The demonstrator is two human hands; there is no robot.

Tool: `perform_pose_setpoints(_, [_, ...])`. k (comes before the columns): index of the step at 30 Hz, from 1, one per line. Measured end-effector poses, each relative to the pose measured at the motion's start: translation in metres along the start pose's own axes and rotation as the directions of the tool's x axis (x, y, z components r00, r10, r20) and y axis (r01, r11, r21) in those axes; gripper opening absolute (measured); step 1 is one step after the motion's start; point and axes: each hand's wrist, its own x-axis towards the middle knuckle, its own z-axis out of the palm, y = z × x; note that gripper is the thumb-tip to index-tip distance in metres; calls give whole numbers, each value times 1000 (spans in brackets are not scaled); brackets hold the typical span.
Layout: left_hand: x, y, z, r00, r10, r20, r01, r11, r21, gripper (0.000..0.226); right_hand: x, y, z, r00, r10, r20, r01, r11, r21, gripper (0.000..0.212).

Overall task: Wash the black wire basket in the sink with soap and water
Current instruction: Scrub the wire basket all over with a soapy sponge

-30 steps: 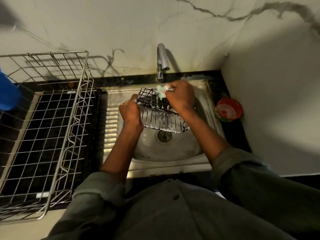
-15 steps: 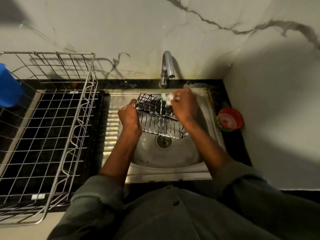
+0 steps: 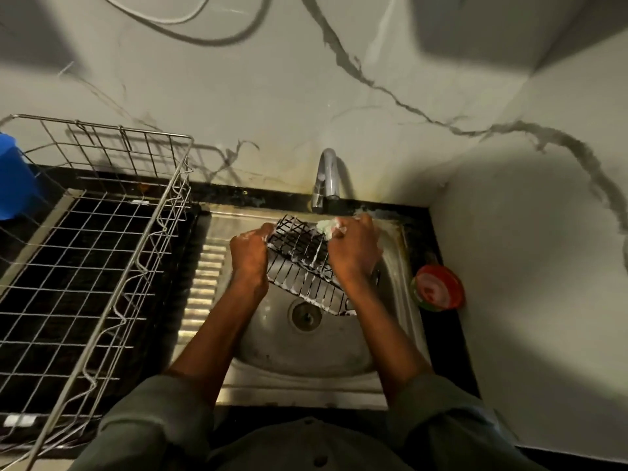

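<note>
The black wire basket (image 3: 300,263) is held tilted over the steel sink (image 3: 306,348), streaked with white soap foam. My left hand (image 3: 249,254) grips its left edge. My right hand (image 3: 353,253) presses a foamy pale-green sponge (image 3: 327,227) against the basket's far right rim, and covers the basket's right side. The tap (image 3: 326,180) stands just behind the basket; no water stream is visible.
A large silver wire dish rack (image 3: 98,266) fills the black counter on the left, with a blue container (image 3: 12,180) at its far edge. A red and green round tub (image 3: 438,288) sits right of the sink by the corner wall. The drain (image 3: 306,316) lies below the basket.
My right hand with the sponge has slid a little along the basket's far rim. My head has tipped up, showing more wall. My left hand keeps its grip.
</note>
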Motion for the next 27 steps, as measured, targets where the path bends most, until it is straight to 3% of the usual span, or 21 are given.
perform_pose_setpoints(3, [7, 14, -4, 998, -27, -51, 24, 997, -72, 16, -15, 16, -6, 999, -23, 32, 23, 1000, 3, 34])
perform_pose_setpoints(6, [15, 19, -8, 998, -2, -66, -1, 999, -54, 20, -35, 32, -2, 994, -65, 93, 66, 998, -11, 36])
perform_pose_setpoints(12, [3, 15, -8, 1000, 11, -22, -11, 1000, -1, 17, 4, 18, 0, 998, 28, 57, -29, 1000, 10, 33])
perform_pose_setpoints(16, [9, 17, -16, 997, -20, -78, 15, 998, -61, 13, -10, 15, -7, 995, -40, 88, 41, 999, -12, 31])
perform_pose_setpoints(20, [29, 12, -27, 999, -21, -41, 18, 997, -74, 41, -67, 33, -6, 973, -152, 171, 161, 986, -41, 33])
perform_pose_setpoints(23, [18, 15, -23, 1000, 0, 29, -1, 999, 32, 19, -37, 36, -2, 993, -84, 78, 93, 990, -109, 32])
perform_pose_setpoints(27, [16, 12, -16, 1000, 5, -2, -5, 1000, -22, 18, 20, 33, 0, 995, 33, 96, -32, 999, -16, 25])
